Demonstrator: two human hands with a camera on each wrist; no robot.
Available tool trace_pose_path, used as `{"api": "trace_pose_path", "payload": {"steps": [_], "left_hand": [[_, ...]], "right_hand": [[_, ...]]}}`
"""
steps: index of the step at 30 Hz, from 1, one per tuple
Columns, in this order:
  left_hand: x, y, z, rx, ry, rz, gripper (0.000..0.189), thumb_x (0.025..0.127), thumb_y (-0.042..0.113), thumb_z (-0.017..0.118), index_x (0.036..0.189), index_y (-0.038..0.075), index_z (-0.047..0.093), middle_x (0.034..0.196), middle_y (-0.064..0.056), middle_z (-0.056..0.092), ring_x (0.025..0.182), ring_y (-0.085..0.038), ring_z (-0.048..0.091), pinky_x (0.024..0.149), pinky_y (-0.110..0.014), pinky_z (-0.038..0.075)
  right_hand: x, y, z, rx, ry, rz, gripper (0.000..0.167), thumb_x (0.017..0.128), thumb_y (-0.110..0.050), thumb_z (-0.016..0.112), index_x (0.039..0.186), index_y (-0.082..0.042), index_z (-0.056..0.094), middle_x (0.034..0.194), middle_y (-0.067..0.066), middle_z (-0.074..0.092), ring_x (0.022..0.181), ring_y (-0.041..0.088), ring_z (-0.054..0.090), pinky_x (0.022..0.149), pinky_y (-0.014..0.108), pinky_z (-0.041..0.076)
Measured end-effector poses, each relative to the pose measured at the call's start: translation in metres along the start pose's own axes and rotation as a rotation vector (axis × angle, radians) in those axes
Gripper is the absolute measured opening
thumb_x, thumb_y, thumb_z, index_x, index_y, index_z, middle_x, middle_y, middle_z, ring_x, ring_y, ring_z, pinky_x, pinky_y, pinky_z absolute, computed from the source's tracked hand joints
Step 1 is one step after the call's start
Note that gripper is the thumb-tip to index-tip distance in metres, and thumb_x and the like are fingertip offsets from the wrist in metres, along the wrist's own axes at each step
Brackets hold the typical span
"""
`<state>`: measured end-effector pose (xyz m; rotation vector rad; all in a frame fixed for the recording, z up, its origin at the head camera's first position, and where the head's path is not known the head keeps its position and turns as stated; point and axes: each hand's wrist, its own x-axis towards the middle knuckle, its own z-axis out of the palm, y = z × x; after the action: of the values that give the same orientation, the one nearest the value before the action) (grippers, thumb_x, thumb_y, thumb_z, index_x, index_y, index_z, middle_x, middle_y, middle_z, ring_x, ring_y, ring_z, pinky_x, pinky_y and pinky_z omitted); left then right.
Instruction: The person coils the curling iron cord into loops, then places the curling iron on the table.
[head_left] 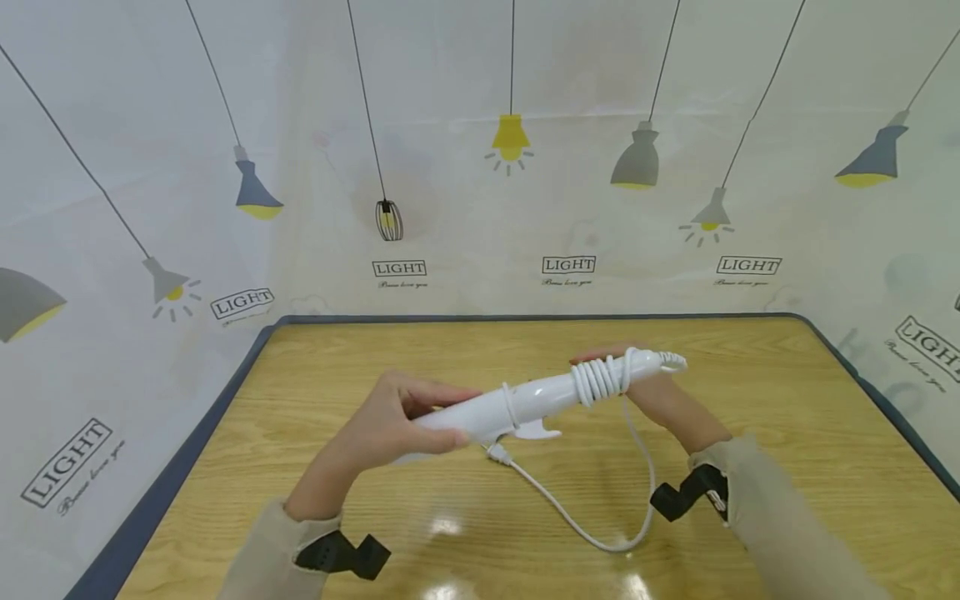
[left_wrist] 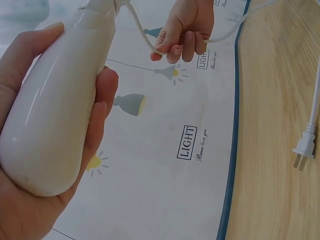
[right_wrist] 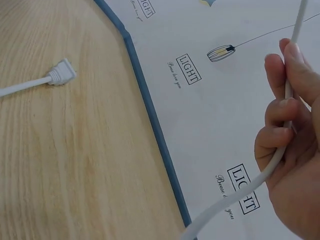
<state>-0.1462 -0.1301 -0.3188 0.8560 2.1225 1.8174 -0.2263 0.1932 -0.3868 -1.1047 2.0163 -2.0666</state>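
Observation:
My left hand (head_left: 382, 421) grips a white curling iron (head_left: 480, 415) round its thick, rounded end, thumb on one side and fingers on the other. The iron is held above the table, tilted up toward the right, with a small curved lever (head_left: 536, 430) on its underside. Several turns of white power cord (head_left: 597, 381) are wound round its right part, and a single turn crosses its middle. Behind that right end is my right hand (head_left: 660, 402), partly hidden; in the right wrist view it pinches the cord (right_wrist: 288, 90) between thumb and curled fingers.
The cord's loose length loops down over the wooden table (head_left: 300, 400), ending in a two-pin plug (left_wrist: 304, 145) below the iron. A pale wall covering (head_left: 465, 192) printed with lamps rises behind the table's dark edge. Black wrist bands (head_left: 341, 554) sit over both sleeves.

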Motion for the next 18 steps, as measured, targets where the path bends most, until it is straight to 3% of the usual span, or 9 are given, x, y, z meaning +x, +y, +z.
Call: {"api": "trace_pose_path", "payload": {"steps": [3, 5, 7, 13, 18], "left_hand": [[-0.001, -0.001, -0.001, 0.015, -0.029, 0.007, 0.039, 0.075, 0.003, 0.073, 0.113, -0.004, 0.063, 0.104, -0.018, 0.065, 0.076, -0.023, 0.064, 0.06, -0.035, 0.054], [-0.002, -0.002, -0.001, 0.02, -0.051, 0.021, 0.039, 0.076, 0.003, 0.073, 0.112, -0.004, 0.063, 0.105, -0.018, 0.065, 0.075, -0.022, 0.064, 0.06, -0.034, 0.053], [-0.002, -0.002, -0.002, 0.026, -0.067, 0.032, 0.038, 0.075, 0.003, 0.073, 0.112, -0.004, 0.064, 0.105, -0.017, 0.065, 0.073, -0.021, 0.063, 0.059, -0.033, 0.053], [-0.002, -0.003, -0.001, 0.016, -0.109, 0.048, 0.037, 0.074, 0.0, 0.073, 0.11, -0.006, 0.064, 0.102, -0.017, 0.066, 0.071, -0.02, 0.063, 0.059, -0.033, 0.053], [-0.001, -0.002, 0.001, 0.011, -0.1, 0.068, 0.039, 0.074, 0.002, 0.074, 0.111, -0.006, 0.064, 0.102, -0.017, 0.066, 0.072, -0.021, 0.062, 0.059, -0.033, 0.052]], "right_hand": [[0.009, -0.006, -0.002, 0.1, -0.06, 0.041, 0.029, 0.092, 0.001, 0.05, 0.103, -0.016, 0.071, 0.094, -0.003, 0.068, 0.081, 0.006, 0.062, 0.065, 0.018, 0.049], [0.013, -0.011, -0.004, 0.066, -0.063, 0.122, 0.025, 0.09, 0.001, 0.054, 0.1, -0.013, 0.072, 0.087, -0.002, 0.069, 0.073, 0.007, 0.062, 0.059, 0.018, 0.049], [0.018, -0.017, -0.007, -0.056, -0.09, 0.17, 0.021, 0.089, -0.002, 0.057, 0.1, -0.012, 0.072, 0.082, -0.002, 0.068, 0.067, 0.008, 0.059, 0.054, 0.018, 0.046], [0.027, -0.029, -0.011, -0.24, -0.189, 0.115, 0.016, 0.087, -0.002, 0.06, 0.1, 0.004, 0.068, 0.084, 0.002, 0.068, 0.075, 0.018, 0.063, 0.067, 0.027, 0.051], [0.032, -0.025, -0.005, -0.304, -0.231, 0.027, 0.014, 0.086, -0.001, 0.062, 0.097, 0.005, 0.068, 0.08, 0.0, 0.068, 0.058, 0.009, 0.054, 0.049, 0.021, 0.042]]}}
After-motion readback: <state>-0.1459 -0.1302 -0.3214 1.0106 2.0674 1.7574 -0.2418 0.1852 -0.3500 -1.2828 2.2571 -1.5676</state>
